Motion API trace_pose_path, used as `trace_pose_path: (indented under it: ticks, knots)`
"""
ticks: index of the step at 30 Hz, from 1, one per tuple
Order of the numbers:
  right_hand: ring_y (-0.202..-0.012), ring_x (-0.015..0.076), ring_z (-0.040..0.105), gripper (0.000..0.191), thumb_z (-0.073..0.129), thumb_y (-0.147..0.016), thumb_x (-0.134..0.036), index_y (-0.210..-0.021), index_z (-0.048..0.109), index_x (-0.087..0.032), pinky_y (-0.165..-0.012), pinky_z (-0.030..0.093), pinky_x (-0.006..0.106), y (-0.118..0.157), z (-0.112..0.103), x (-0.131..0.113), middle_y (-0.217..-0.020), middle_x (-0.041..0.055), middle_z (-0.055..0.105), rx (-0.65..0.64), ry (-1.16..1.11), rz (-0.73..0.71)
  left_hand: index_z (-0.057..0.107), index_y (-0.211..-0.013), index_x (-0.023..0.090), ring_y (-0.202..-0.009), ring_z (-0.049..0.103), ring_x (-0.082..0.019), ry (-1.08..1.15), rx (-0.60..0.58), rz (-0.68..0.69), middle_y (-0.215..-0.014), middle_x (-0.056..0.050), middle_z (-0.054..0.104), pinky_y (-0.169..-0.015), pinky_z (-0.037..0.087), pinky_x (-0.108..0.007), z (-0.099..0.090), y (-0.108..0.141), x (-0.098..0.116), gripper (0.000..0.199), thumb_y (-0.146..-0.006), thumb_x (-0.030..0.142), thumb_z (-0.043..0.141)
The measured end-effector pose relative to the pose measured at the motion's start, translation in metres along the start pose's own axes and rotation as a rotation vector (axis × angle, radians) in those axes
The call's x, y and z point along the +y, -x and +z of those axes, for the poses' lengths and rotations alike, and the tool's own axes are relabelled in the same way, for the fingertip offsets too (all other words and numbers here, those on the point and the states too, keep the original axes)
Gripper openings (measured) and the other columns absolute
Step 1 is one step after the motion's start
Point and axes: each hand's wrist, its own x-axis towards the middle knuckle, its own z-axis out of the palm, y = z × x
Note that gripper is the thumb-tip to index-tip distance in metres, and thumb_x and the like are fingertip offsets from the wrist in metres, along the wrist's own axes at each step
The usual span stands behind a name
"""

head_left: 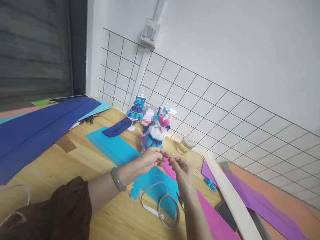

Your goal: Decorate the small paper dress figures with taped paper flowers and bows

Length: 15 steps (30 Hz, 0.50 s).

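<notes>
As your left hand (151, 160) and right hand (183, 171) meet above the tabletop (114, 216), their fingers pinch close together, though I cannot tell what they grasp, if anything. Just below them shows a pink sheet (170, 169), beside a blue sheet (157, 183); your blue flower-shaped cutout (134, 190) lies nearer.

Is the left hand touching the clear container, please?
Apart: the head view shows wooden table between the left hand and clear container.
</notes>
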Motion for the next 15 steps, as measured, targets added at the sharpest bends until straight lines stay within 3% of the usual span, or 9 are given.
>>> trace_pose_path:
  ticks: [8, 15]
  knots:
    - [-0.067, 0.0111, 0.048, 0.023, 0.065, -0.071, -0.041, -0.073, 0.064, -0.019, -0.066, 0.039, 0.025, -0.009, 0.017, -0.007, -0.069, -0.0017, 0.058, -0.036, -0.046, -0.044, 0.059, -0.085, 0.011, -0.057, 0.06, -0.012, 0.172, 0.137, -0.002, -0.072, -0.007, 0.064, -0.05, 0.044, -0.023, -0.016, -0.012, 0.005, 0.023, -0.067, 0.0, 0.051]
    - [-0.061, 0.008, 0.045, 0.024, 0.068, -0.069, -0.04, -0.081, 0.07, -0.02, -0.061, 0.035, 0.024, -0.031, 0.026, 0.003, -0.065, -0.0031, 0.058, -0.035, -0.136, -0.017, 0.058, -0.075, 0.012, -0.052, 0.057, -0.009, 0.36, 0.084, 0.016, -0.066, -0.004, 0.061, -0.048, 0.043, -0.018, -0.024, -0.018, 0.011, 0.013, -0.069, 0.0, 0.055]
